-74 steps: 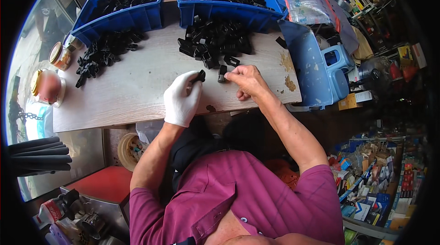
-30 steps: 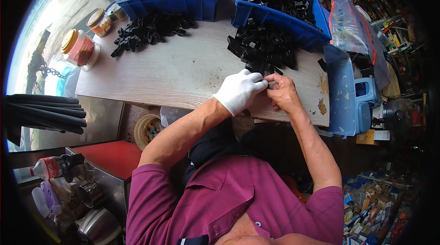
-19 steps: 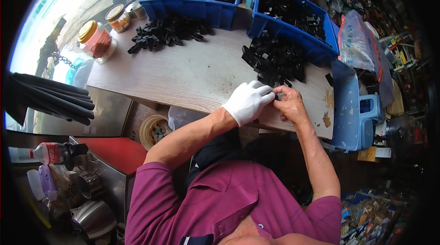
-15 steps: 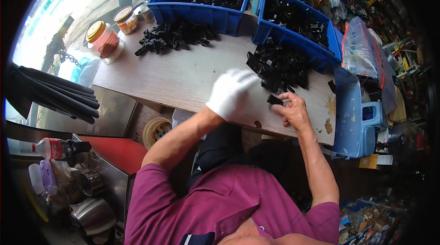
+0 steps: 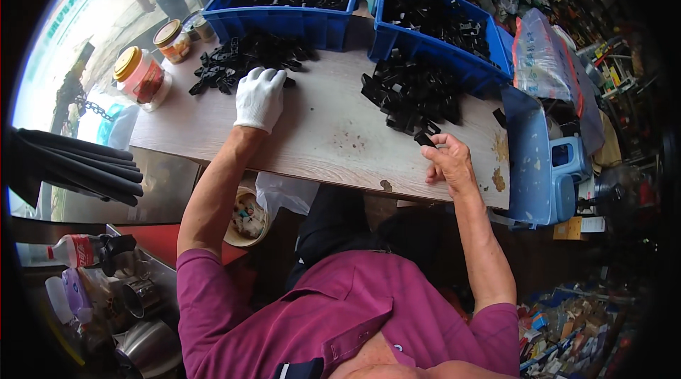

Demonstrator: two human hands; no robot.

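Note:
My left hand point(image 5: 258, 101), in a white glove, is palm down at the near edge of the left pile of small black plastic pieces point(image 5: 245, 57). Its fingers are bent and their tips are hidden. One black piece point(image 5: 289, 82) shows by its thumb side, apparently in its grip. My bare right hand point(image 5: 451, 164) pinches a black plastic piece point(image 5: 424, 139) between thumb and forefinger. That hand is just in front of the right pile of black pieces point(image 5: 413, 91), above the table point(image 5: 319, 141).
Two blue bins, one at the back left point(image 5: 277, 24) and one at the back right point(image 5: 440, 52), hold many black pieces. Lidded jars point(image 5: 142, 79) stand at the table's left. A light blue plastic stool point(image 5: 532, 166) adjoins the right edge. A bucket point(image 5: 248, 219) sits below.
My left hand has swung from beside the right pile leftward to the left pile. My right hand keeps its pinch on a black piece near the right pile. The view has shifted slightly.

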